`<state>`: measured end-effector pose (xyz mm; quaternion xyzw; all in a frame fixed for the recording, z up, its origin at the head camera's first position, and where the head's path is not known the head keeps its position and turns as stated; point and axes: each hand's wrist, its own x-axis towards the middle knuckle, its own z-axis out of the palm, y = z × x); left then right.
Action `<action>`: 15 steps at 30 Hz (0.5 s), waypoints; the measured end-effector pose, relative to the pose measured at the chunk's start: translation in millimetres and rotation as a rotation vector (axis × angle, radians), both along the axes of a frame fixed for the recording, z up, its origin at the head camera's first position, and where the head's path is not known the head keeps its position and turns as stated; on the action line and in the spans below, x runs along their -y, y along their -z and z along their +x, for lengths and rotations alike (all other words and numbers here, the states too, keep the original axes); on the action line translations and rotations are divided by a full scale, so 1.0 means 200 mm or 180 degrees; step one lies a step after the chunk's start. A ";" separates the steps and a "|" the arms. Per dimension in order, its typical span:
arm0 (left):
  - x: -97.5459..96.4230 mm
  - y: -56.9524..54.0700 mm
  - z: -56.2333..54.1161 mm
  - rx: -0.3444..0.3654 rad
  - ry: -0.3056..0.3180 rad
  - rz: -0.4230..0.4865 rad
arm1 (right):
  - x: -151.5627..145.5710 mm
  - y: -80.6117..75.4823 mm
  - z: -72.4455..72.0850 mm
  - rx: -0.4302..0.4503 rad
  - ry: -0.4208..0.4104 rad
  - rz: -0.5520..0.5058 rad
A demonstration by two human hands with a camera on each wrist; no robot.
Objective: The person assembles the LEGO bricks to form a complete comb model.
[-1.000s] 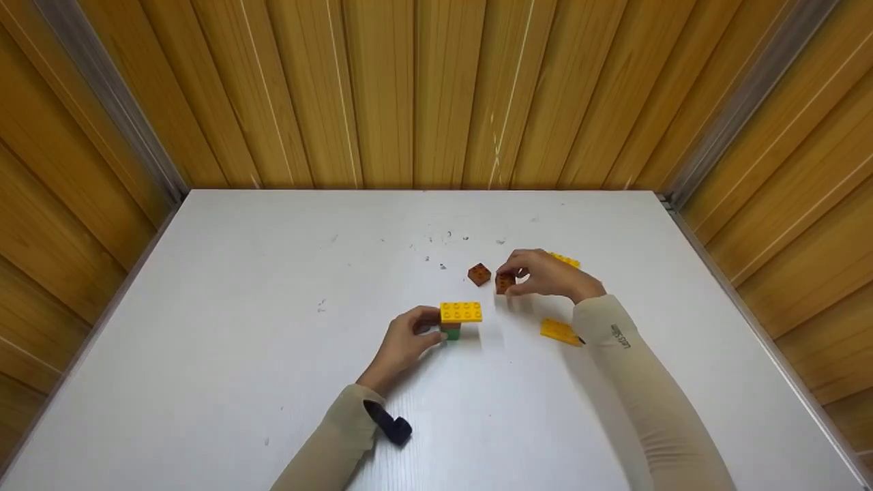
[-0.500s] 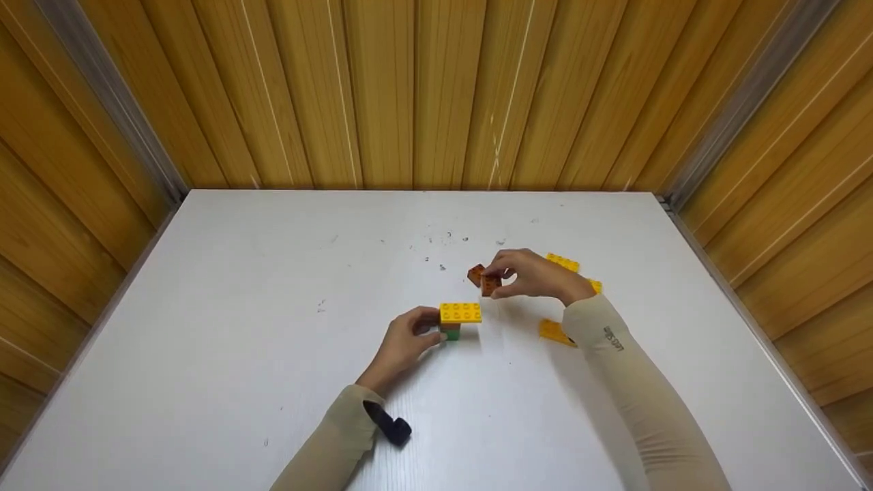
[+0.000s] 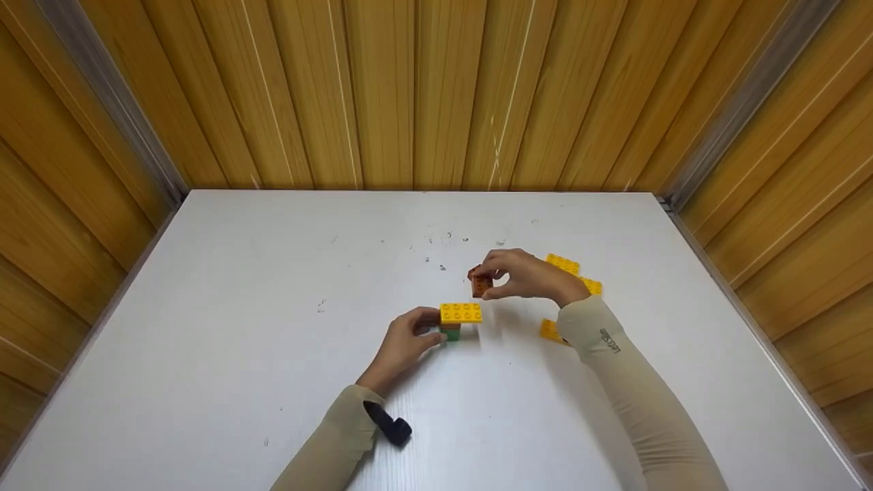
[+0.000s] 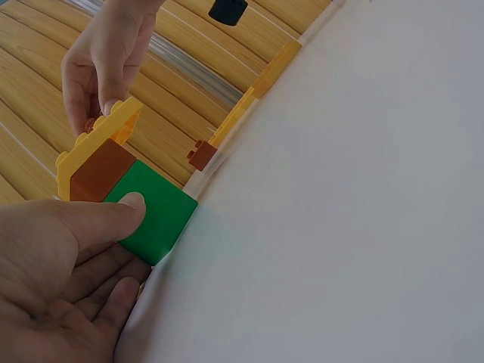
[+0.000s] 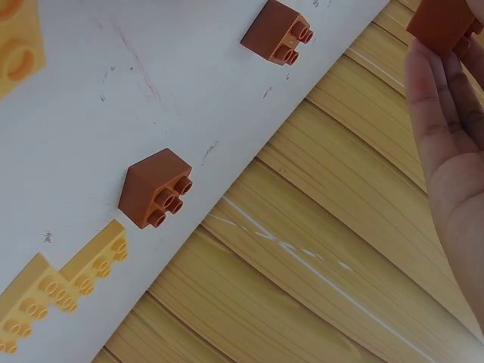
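Observation:
My left hand (image 3: 406,343) grips a small stack low on the white table, its thumb on the green brick (image 4: 155,213) at the bottom. Above that brick sits a brown brick (image 4: 102,169), topped by a yellow plate (image 3: 461,312) that overhangs to the right. Beyond the stack, my right hand (image 3: 522,271) pinches another brown brick (image 5: 445,24) between thumb and fingers. In the head view this held brick overlaps a loose brown brick (image 3: 472,272) behind it. The right wrist view shows two loose brown bricks standing on the table, one nearer (image 5: 155,189) and one farther (image 5: 274,32).
Two yellow plates lie beyond the right wrist, one at the back (image 3: 563,262) and one (image 3: 593,286) partly behind the arm. A third yellow plate (image 3: 551,331) is partly covered by the right sleeve. Wood-patterned panels (image 3: 436,95) stand around the table (image 3: 239,286).
My right hand has moved left with the brown brick, which now overlaps the loose one in the head view. More of the yellow plates at right shows. The left hand and stack stay put.

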<state>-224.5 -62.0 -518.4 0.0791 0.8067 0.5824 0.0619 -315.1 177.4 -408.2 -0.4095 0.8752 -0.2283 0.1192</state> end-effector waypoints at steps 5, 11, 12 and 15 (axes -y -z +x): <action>0.00 0.00 0.00 -0.0033 -0.0004 0.0036 | 0.01 -0.01 0.01 -0.0022 0.0013 0.0019; 0.00 0.01 0.00 -0.0057 0.0000 0.0055 | 0.03 -0.02 0.02 -0.0001 -0.0020 -0.0011; 0.00 0.00 0.00 -0.0050 -0.0001 0.0053 | 0.04 -0.03 0.02 0.0007 -0.0023 -0.0024; 0.00 0.00 0.00 -0.0017 -0.0001 0.0044 | 0.05 -0.04 0.03 0.0038 -0.0021 -0.0043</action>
